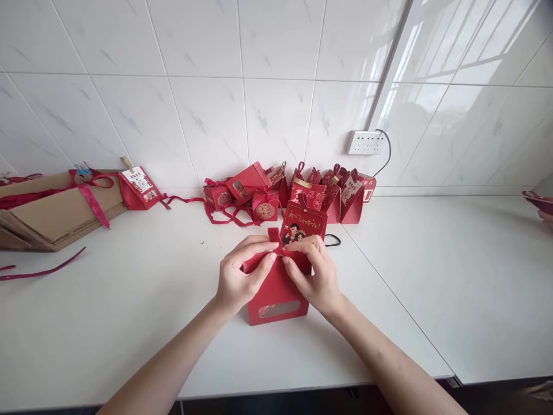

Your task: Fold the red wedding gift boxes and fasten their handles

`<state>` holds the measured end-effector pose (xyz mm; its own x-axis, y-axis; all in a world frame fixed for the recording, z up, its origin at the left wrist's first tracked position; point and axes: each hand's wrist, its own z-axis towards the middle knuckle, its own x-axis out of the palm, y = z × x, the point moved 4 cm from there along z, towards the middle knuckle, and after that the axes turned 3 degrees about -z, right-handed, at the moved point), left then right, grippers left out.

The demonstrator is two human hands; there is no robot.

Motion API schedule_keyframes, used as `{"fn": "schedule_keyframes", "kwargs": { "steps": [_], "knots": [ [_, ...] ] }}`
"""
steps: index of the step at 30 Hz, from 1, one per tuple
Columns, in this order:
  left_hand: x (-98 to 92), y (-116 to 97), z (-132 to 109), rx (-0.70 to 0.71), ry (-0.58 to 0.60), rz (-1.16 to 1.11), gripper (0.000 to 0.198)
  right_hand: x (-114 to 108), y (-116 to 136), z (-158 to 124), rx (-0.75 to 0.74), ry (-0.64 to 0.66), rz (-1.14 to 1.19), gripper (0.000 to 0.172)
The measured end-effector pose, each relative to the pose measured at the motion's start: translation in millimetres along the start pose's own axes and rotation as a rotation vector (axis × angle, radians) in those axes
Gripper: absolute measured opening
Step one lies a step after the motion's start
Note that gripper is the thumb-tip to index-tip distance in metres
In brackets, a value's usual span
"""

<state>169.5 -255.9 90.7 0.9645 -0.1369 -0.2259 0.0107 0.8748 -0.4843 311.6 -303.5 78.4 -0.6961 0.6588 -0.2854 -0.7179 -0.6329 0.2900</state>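
Observation:
A red paper gift box (276, 294) with a clear window on its front stands on the white table (129, 311) just before me. My left hand (239, 276) pinches the box's top flap from the left. My right hand (313, 271) pinches the same top edge from the right, so the fingertips of both meet at the red tab in the middle. Right behind the box stands a red card box with a cartoon couple (302, 227).
A heap of finished red gift boxes (294, 190) with ribbons lies against the tiled wall. Flattened cardboard (56, 210) with red ribbons lies far left. A loose ribbon (43, 270), a black hair tie (332, 240), a wall socket (365, 142). Another person's hand (542, 207) at the right edge.

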Motion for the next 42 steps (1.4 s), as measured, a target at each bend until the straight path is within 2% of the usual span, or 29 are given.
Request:
{"fn": "schedule_keyframes", "kwargs": {
  "steps": [12,19,24,32,36,39,42],
  "knots": [
    [0.8,1.8,0.8,-0.032,-0.005,-0.003,0.016,0.5,-0.2,4.5,0.062,-0.022,0.06,0.01],
    [2.0,1.4,1.1,-0.043,-0.002,-0.013,0.016,3.8,-1.7,5.7,0.179,0.023,0.134,0.011],
    [2.4,1.4,1.9,-0.035,0.01,-0.02,0.015,3.6,-3.1,3.0,0.185,0.042,0.176,0.008],
    [2.5,0.8,-1.2,0.044,0.022,0.105,0.031,4.8,-4.4,2.8,0.183,0.052,0.145,0.01],
    [0.7,1.2,-2.7,0.095,-0.069,0.08,0.036,4.2,-2.7,4.0,0.162,0.053,0.122,0.01],
    [2.0,0.7,-1.1,0.089,0.007,0.052,0.015,4.6,-3.9,2.9,0.175,0.058,0.134,0.009],
    [2.6,1.1,0.4,0.017,0.077,0.038,0.018,4.4,-4.7,1.2,0.168,0.051,0.134,0.008]
  ]
}}
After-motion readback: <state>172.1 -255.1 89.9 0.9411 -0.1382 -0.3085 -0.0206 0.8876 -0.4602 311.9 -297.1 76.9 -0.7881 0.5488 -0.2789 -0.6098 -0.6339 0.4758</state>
